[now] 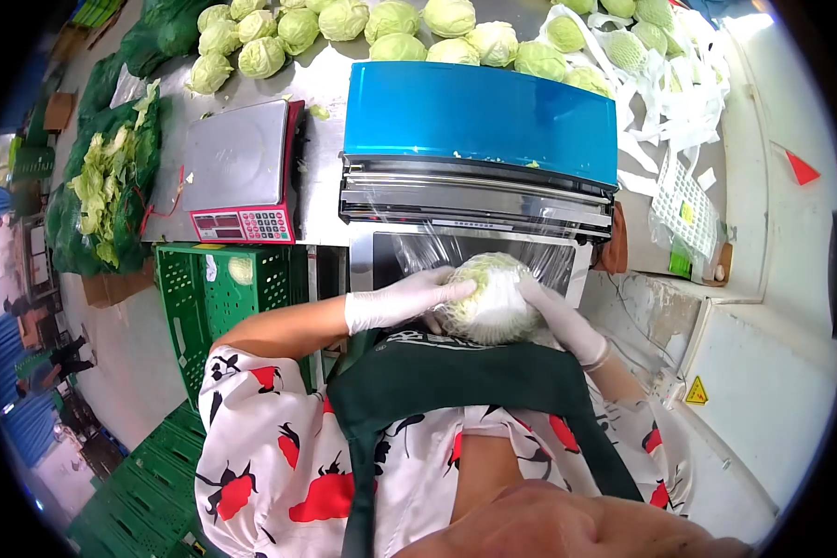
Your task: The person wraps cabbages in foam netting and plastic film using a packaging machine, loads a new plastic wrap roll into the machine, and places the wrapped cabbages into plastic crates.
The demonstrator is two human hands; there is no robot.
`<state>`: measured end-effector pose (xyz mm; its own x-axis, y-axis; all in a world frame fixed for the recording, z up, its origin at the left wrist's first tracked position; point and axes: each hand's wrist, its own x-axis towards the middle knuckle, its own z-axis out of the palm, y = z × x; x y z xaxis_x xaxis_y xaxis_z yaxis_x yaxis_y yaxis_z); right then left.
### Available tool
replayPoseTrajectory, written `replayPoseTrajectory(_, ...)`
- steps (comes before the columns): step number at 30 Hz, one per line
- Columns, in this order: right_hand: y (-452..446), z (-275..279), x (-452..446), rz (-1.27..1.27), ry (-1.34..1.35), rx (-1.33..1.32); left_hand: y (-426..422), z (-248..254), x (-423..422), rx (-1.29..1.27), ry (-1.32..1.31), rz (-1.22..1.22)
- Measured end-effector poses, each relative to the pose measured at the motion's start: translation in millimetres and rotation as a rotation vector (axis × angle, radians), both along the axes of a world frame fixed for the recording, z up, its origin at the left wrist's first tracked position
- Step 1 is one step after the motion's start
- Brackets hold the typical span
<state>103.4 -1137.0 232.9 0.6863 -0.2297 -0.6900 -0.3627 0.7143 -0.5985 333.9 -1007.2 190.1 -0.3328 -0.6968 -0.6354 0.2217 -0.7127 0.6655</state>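
A pale green cabbage [482, 296] in a white net sleeve is held close against the front of the dark green apron. Clear plastic film [552, 263] stretches from the wrapping machine [479, 200] to the cabbage. My left hand [417, 296], in a white glove, grips the cabbage's left side, with the fingers over its top. On the right side, my gloved right hand [562, 318] presses against the cabbage and the film. The cabbage covers part of the fingers of both hands.
Several cabbages [392, 20] lie along the back of the metal table. A weighing scale [240, 158] stands left of the machine, above a green crate [216, 298]. White net sleeves [671, 79] are heaped at the back right. Green net sacks [70, 246] with loose leaves [104, 191] stand at the left.
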Motion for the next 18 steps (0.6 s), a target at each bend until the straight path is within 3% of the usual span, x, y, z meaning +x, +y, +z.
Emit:
replayPoseTrajectory(3,5.2,-28.4,12.1,-0.055,0.104,0.167,5.4,-36.0,-1.2,0.182,0.112,-0.041)
replayPoseTrajectory(5,-0.1,-67.2,11.6,-0.080,-0.001,0.407,6.5,-71.4,-2.3,0.359,0.157,-0.016)
replayPoseTrajectory(7,-5.2,-43.7,13.1,-0.058,0.092,0.491,11.8,-52.5,1.4,0.312,0.194,0.052)
replayPoseTrajectory(10,2.5,-79.1,-34.7,0.048,-0.052,0.357,41.7,-48.3,12.7,0.270,0.319,0.133)
replayPoseTrajectory(11,9.2,-80.7,-46.0,0.200,0.115,0.014,54.9,-58.3,9.4,0.228,0.524,0.302)
replayPoseTrajectory(13,30.3,-46.4,-50.2,0.260,0.163,-0.614,69.0,-43.8,1.4,0.078,0.103,0.289)
replayPoseTrajectory(14,42.6,-74.7,-63.9,0.204,0.121,-0.999,79.1,-55.8,-7.5,-0.155,-0.166,0.306)
replayPoseTrajectory(15,45.3,-83.7,-66.9,0.077,0.166,-0.919,84.7,-53.5,-0.7,-0.332,-0.803,0.027)
replayPoseTrajectory(17,51.0,-96.8,-73.9,-0.163,0.244,-0.747,93.0,-66.2,5.1,-0.731,-1.187,0.109)
replayPoseTrajectory(18,46.0,-81.2,-56.7,-0.337,0.270,-0.633,90.6,-57.0,1.4,-0.446,-0.899,0.263)
